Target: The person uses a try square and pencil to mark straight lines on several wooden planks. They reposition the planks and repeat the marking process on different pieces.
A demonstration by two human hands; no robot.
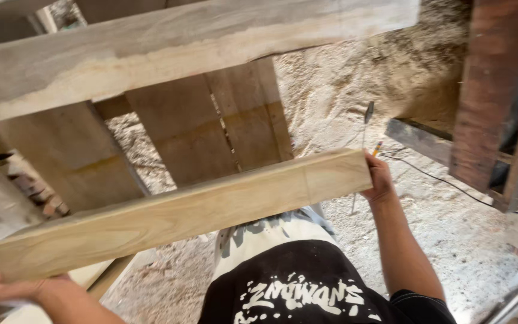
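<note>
In the head view, a person holds a pale wooden board (181,213) by its two ends, carrying it across the body at a slant, with the end at the right hand higher than the end at the left hand. The right hand (379,178) is closed around the far end of the board, fingers wrapped over its end face; a pencil (378,148) sticks up just above that grip. The left hand (16,288) sits under the lower end, palm up against the underside, fingers curled on the board's edge, so both hands are holding the board.

Just beyond the board, away from both grips, several wide planks (211,126) lie side by side, and a thick timber beam (169,45) crosses above them. Beyond the right hand, a thin black cable (451,183) trails over the sawdust-covered ground (355,90). Further out past that hand stands a dark reddish beam (487,90). Below the board, between the two arms, the person's black and white shirt (295,288) shows.
</note>
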